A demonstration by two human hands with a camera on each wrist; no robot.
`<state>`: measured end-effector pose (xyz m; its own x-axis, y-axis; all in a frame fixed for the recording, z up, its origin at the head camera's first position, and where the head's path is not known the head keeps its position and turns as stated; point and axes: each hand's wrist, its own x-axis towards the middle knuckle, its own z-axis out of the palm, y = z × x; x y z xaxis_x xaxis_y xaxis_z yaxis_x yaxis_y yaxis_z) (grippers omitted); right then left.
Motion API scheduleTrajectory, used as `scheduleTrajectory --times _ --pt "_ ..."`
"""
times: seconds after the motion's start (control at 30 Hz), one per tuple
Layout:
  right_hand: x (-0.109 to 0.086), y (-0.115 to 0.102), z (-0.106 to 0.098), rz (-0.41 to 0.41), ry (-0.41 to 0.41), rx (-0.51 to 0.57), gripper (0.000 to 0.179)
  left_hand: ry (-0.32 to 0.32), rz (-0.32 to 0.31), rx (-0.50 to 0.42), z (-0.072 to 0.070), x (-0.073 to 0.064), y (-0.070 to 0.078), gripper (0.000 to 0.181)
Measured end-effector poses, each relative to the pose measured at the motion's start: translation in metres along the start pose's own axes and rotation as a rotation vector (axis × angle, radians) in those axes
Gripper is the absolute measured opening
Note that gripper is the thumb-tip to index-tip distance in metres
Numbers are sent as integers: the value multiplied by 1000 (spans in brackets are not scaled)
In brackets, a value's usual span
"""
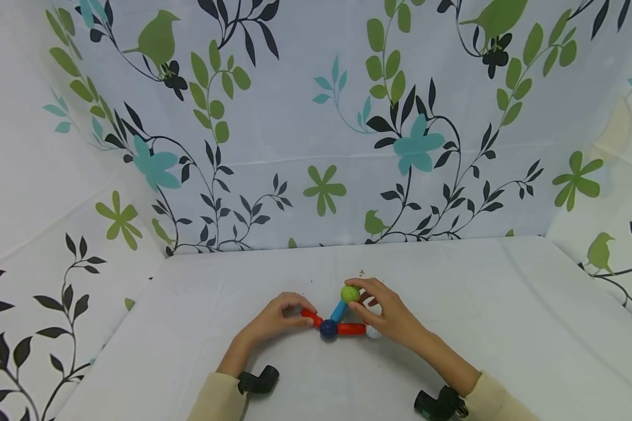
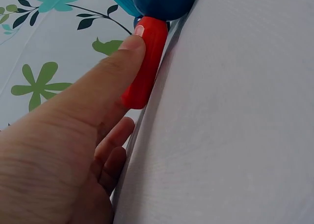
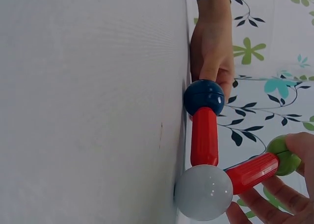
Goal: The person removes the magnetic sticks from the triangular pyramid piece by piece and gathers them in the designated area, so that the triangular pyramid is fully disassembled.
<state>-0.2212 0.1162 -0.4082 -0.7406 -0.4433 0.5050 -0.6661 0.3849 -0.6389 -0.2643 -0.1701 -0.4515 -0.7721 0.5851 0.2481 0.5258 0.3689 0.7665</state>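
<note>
A small construction of balls and rods lies on the white tabletop. My left hand (image 1: 279, 320) pinches a red rod (image 2: 147, 62) between thumb and fingers; that rod's other end meets a dark blue ball (image 1: 328, 329). From this ball a blue rod (image 1: 339, 311) runs to a green ball (image 1: 350, 293), and a second red rod (image 3: 204, 136) runs to a white ball (image 3: 204, 192). Another red rod (image 3: 252, 173) joins the white ball to the green one. My right hand (image 1: 390, 313) grips the green ball with thumb and fingertips, partly covering the white ball in the head view.
The white tabletop (image 1: 232, 286) spreads around the construction. Behind it hangs a cloth (image 1: 295, 128) printed with leaves, birds and flowers, which also covers the sides. Black wrist cameras (image 1: 258, 380) are strapped on both forearms, near the beige sleeves.
</note>
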Motion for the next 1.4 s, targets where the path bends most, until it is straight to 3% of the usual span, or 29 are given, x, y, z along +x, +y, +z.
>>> scheduleTrajectory --times 0.13,0.27,0.4,0.53,0.7,0.83,0.93,1.07,1.4 --pt "-1 0 0 7 6 4 43 7 -12 7 2 1 0 20" --pt "-2 1 2 0 11 7 43 23 -92 -27 2 -1 6 22" --pt "-2 2 2 -10 14 8 44 67 -114 -68 7 -1 11 25" --pt "-2 1 2 -16 14 9 44 91 -66 -78 15 2 14 28" --pt "-1 1 2 -23 11 10 43 56 59 -79 21 4 17 27" --pt "-1 2 3 -42 11 7 45 29 154 -26 23 6 17 26" --pt "-1 2 2 -59 13 -4 45 7 138 3 23 6 18 27" --pt "-1 1 1 -71 16 -27 44 -12 70 10 23 5 18 28" --pt "0 2 0 -88 57 -69 44 -14 67 8 22 5 21 28"
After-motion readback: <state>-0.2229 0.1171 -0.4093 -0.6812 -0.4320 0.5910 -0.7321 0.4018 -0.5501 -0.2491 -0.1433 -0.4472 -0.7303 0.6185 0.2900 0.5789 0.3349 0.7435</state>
